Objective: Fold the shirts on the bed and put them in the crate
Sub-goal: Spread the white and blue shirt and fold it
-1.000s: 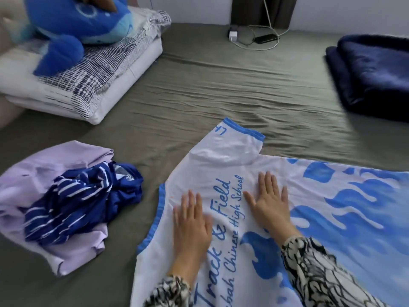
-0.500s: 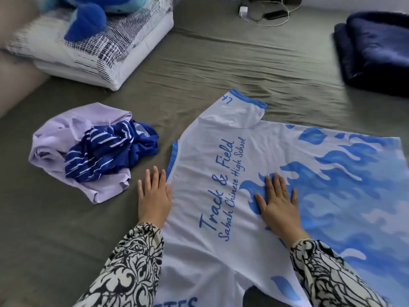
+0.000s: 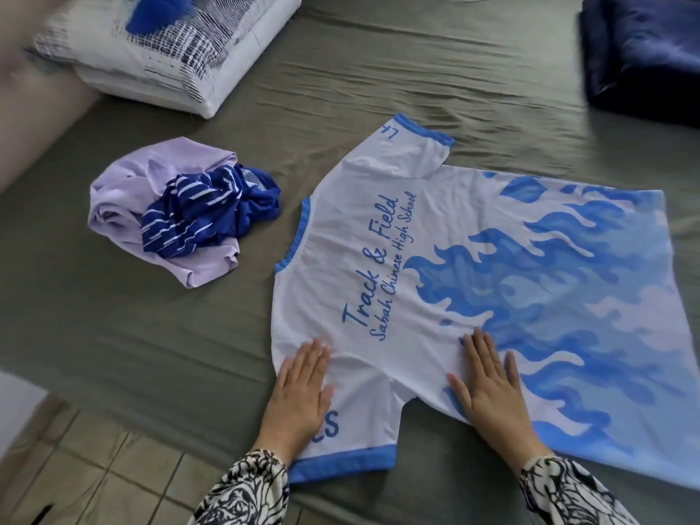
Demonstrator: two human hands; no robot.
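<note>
Step in hand: flattening the white and blue shirt [image 3: 473, 259] before any fold is made, as I judge it.
Shirt: spread back-side up on the bed [image 3: 378, 77], collar toward the left, hem toward the right, printed lettering and blue flames showing.
Left hand [image 3: 299, 395]: flat, fingers straight and together, pressing the near sleeve [image 3: 356, 422] close to the shoulder; its grip holds nothing.
Right hand [image 3: 488, 388]: flat on the body of the shirt beside the armpit, fingers slightly spread; its grip is likewise wide and holds nothing.
Other shirts: a lilac shirt [image 3: 125, 198] with a navy striped shirt [image 3: 204, 210] bunched on top, lying apart to the left, both unfolded.
Crate: not in view, so its place cannot be told.
Around: pillows [image 3: 178, 54] at the far left corner, a dark blanket [image 3: 644, 51] at the far right, tiled floor [image 3: 94, 460] below the near edge of the bed.
Progress: early; no shirt is folded yet.
Risk, sleeve: the near sleeve lies at the bed's edge, and a careless sweep toward the body could drag it over the side.
Risk, creases: the bed sheet is rumpled beneath, so pressing could set wrinkles into the fabric.
Risk, skew: the far sleeve [image 3: 409, 149] is already partly bunched; folding without straightening it would leave a lumpy, crooked packet.
</note>
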